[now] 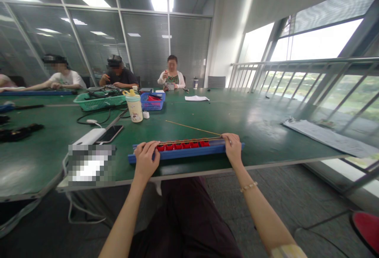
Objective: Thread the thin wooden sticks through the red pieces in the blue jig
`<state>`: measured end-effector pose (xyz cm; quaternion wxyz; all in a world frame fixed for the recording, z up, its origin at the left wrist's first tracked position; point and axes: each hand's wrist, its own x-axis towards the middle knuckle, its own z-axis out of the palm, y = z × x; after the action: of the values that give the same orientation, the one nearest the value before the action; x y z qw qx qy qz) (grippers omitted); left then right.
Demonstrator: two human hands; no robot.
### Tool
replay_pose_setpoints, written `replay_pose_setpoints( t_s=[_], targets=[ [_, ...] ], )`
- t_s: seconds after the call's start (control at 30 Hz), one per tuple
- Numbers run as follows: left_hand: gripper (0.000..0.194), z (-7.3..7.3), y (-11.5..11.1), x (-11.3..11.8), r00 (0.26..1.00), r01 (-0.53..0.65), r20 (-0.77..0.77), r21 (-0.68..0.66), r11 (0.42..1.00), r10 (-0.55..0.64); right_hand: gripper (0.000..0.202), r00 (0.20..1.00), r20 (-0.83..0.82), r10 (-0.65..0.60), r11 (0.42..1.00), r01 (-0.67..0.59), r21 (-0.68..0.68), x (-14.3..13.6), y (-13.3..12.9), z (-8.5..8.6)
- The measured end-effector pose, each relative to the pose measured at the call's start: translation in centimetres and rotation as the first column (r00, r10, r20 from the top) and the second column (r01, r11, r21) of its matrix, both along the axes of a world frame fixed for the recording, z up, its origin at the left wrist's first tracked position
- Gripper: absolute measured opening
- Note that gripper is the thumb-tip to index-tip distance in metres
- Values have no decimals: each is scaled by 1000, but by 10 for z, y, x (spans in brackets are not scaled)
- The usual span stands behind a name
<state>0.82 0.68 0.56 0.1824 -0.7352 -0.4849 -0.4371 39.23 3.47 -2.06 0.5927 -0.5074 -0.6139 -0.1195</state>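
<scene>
A long green worktop (251, 112) with a pale front edge stretches deep into the room, its surface catching a whitish sheen towards the windows (316, 41) on the right. Behind it stands a glass wall (145, 60) split by pale frames, with blinds (145, 25) across some panes and bright rectangular lights (161, 1) showing in the upper ones. A white wall (223, 29) fills the far corner, a dark chair (216, 82) in front of it. Slanting daylight enters past a metal railing (296, 63); greenery (349, 86) shows outside. Below lies a dark grey floor (266, 189), and a red round-edged object (367, 230) sits at lower right.
</scene>
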Motion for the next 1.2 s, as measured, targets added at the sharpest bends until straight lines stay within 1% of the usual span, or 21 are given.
replay_pose_setpoints(
  t_s=[0.2, 0.43, 0.53, 0.63, 0.73, 0.97, 1.2],
  targets=[
    [30, 3, -2, 2, 1000, 3, -1, 5, 1000, -3, 34, 1000, 14, 16, 1000, -16, -15, -1, -2, 2],
    [32, 1, -1, 1, 999, -34, -4, -3, 999, 34, 30, 999, 32, -33, 998, 31, 52, 0, -2, 5],
    [37, 0, 1, 1, 998, -52, 19, -1, 999, 52, 28, 998, 47, -35, 997, 32, 65, -2, -1, 6],
    [42, -1, 2, 1, 996, -84, 40, -4, 996, 84, 27, 998, 70, -9, 999, 5, 54, -3, 1, 5],
    [44, -2, 2, 1, 993, -107, 45, -14, 994, 108, 28, 997, 82, 11, 999, -15, 51, -3, 2, 4],
    [42, -1, 1, 2, 993, -114, 34, -21, 993, 115, 28, 993, 113, 32, 999, -32, -4, -2, 2, 3],
    [37, -4, 3, 0, 994, -108, 26, -13, 994, 108, 28, 993, 119, 22, 1000, -20, -19, -3, 3, 2]
  ],
)
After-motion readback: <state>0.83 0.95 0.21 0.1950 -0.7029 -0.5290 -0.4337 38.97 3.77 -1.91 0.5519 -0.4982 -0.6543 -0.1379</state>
